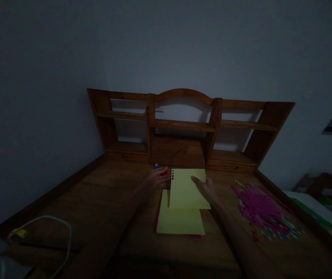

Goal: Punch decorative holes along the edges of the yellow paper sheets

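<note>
My right hand (208, 188) grips a yellow sheet of paper (186, 193) by its right side, thumb on top. Several small dark holes run down the upper left edge of this sheet. At that edge my left hand (156, 178) is closed around a small purple and red paper punch (156, 166), mostly covered by the fingers. The dim light hides whether the punch's jaws touch the paper. Below the raised sheet lies a stack of coloured paper (180, 224), yellow on top with red and purple edges showing underneath.
A wooden shelf unit (180, 124) stands at the back of the wooden desk (102, 197). On the right is a pile of pink, blue and pale paper bits (260, 205). A white cable (48, 217) loops at the front left, near a small yellow object (20, 233).
</note>
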The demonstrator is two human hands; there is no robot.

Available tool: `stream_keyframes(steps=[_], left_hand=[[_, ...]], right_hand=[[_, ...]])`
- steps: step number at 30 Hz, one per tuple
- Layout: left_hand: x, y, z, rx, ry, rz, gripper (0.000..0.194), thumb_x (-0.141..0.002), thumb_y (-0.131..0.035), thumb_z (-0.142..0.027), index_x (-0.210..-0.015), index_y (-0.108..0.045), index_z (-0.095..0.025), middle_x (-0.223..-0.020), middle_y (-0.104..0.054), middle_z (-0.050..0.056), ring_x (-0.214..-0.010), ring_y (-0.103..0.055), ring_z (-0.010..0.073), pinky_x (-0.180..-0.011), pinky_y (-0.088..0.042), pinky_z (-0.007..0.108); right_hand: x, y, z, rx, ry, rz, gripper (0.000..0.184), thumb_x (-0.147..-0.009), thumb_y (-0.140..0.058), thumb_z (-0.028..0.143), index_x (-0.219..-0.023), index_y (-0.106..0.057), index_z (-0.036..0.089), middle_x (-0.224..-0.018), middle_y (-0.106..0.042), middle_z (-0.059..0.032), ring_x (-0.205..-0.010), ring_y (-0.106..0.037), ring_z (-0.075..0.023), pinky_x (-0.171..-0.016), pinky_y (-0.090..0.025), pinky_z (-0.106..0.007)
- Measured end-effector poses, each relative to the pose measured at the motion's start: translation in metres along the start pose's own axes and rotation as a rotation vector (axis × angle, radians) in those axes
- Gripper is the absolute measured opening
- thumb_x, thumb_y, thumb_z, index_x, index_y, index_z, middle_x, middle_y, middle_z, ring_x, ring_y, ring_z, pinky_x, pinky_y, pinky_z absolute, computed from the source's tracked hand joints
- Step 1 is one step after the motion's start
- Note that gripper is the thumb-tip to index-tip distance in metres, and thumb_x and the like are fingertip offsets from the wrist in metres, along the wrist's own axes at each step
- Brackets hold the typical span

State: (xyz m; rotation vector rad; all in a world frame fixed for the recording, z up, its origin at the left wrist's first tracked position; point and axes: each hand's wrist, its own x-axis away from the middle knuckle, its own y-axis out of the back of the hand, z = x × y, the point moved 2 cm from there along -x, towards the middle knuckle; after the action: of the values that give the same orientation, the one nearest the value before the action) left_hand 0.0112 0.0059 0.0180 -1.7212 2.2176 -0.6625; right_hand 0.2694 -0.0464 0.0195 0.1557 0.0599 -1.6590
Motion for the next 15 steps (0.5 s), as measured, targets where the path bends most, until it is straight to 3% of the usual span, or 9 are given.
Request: stream_keyframes(steps=[8, 15], left_hand=[[-0.001, 0.003, -0.003, 0.039, 0.002, -0.059, 0.017, -0.091, -0.06, -0.026, -0.091, -0.069, -0.011, -0.094, -0.075, 0.017, -0.089, -0.073, 0.0247, -0.087, -0.057, 0.034], [-0.004, 0.019, -0.012, 0.231, -0.092, -0.225, 0.026, -0.093, -0.056, -0.036, -0.091, -0.065, -0.012, -0.082, -0.074, 0.014, -0.077, -0.073, 0.022, -0.079, -0.059, 0.034]], right_hand=[[0.0, 0.0, 0.001, 0.015, 0.025, 0.021, 0.053, -0.071, -0.073, 0.058, -0.095, -0.075, 0.011, -0.088, -0.077, -0.0147, -0.07, -0.072, -0.0282, -0.057, -0.054, -0.032], [0.003, 0.0, 0.005, -0.032, -0.044, 0.019, 0.047, -0.072, -0.074, 0.055, -0.092, -0.074, 0.012, -0.085, -0.077, -0.0145, -0.066, -0.072, -0.0275, -0.055, -0.054, -0.031]])
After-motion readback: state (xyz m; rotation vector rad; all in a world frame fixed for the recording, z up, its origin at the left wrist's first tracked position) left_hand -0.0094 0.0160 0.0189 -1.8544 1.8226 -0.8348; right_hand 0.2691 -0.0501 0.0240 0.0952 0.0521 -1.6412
